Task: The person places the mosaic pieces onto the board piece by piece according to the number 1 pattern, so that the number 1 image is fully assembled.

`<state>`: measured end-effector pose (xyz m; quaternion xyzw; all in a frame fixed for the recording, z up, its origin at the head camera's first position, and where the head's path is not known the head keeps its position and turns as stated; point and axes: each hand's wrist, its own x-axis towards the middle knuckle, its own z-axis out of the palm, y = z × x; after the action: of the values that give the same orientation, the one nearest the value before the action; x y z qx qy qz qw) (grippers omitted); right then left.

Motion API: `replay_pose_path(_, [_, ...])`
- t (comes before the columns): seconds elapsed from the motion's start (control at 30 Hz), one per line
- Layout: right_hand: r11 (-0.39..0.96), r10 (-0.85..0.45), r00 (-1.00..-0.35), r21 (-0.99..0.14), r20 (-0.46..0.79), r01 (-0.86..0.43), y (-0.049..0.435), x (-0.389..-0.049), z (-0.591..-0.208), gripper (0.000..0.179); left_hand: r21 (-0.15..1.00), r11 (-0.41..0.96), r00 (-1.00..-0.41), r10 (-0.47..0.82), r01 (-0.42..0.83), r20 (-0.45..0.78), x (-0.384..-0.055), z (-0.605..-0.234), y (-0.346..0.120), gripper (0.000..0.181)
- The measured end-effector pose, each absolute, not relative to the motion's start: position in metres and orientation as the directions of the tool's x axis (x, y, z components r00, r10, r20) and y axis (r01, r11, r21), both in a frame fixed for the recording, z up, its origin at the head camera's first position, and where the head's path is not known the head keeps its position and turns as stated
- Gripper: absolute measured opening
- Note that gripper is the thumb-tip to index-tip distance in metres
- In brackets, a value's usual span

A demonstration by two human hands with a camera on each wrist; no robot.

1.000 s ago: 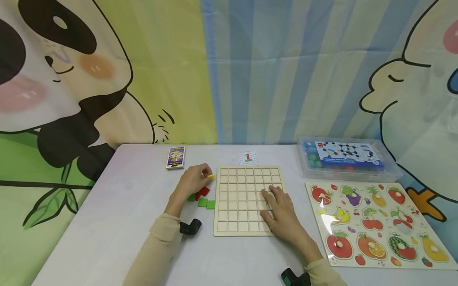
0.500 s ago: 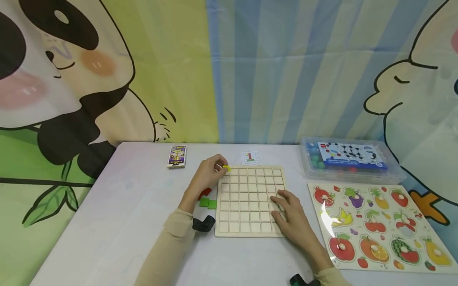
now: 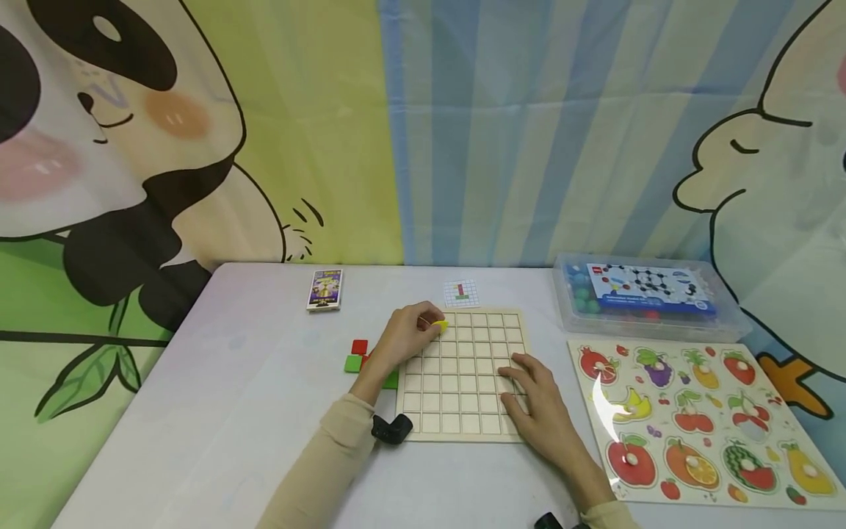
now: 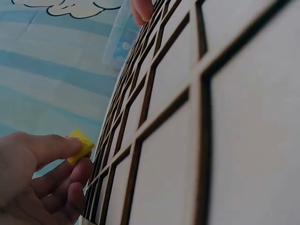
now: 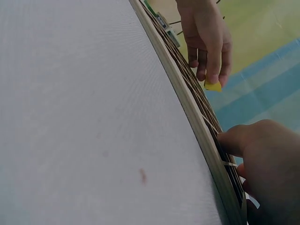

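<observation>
Between thumb and fingertips my left hand [image 3: 408, 336] pinches a yellow square tile [image 3: 441, 325], just above the far-left part of a wooden grid board [image 3: 459, 438]. In the left wrist view the yellow tile [image 4: 81, 146] is tilted and appears just off the grid. My right hand [image 3: 545, 404] rests on the board's right side with its fingers loosely spread. The right wrist view has its thumb [image 5: 239, 138] at the frame's edge. Left of the board lie a red tile [image 3: 359, 347] and green tiles [image 3: 353, 364], partly hidden by my left wrist.
Behind the board lies a small pattern card [image 3: 460, 293] with a red and green figure. A card box [image 3: 324, 289] is at the back left. To the right are a clear plastic case [image 3: 648, 294] and a fruit puzzle board [image 3: 700, 419].
My left hand has carried the yellow tile rightward from beside the loose tiles to over the board's far rows. My right hand has slid slightly toward the board's right edge.
</observation>
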<state>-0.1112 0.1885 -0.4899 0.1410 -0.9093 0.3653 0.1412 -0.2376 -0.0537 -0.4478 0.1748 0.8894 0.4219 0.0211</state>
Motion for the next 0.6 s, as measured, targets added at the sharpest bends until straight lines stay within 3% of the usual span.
replay_pose_path(0.2, [0.7,-0.152,-0.907,-0.605,0.394,-0.38,0.188,-0.113,-0.49,0.035,0.766,0.575,-0.943,0.309,0.287,0.122,-0.235,-0.449,-0.049,0.009])
replay_pose_path(0.6, [0.707,-0.157,-0.909,-0.598,0.387,-0.377,0.188,-0.113,-0.491,0.034,0.666,0.675,-0.936,0.334,0.319,0.11,-0.234,-0.452,-0.042,0.008])
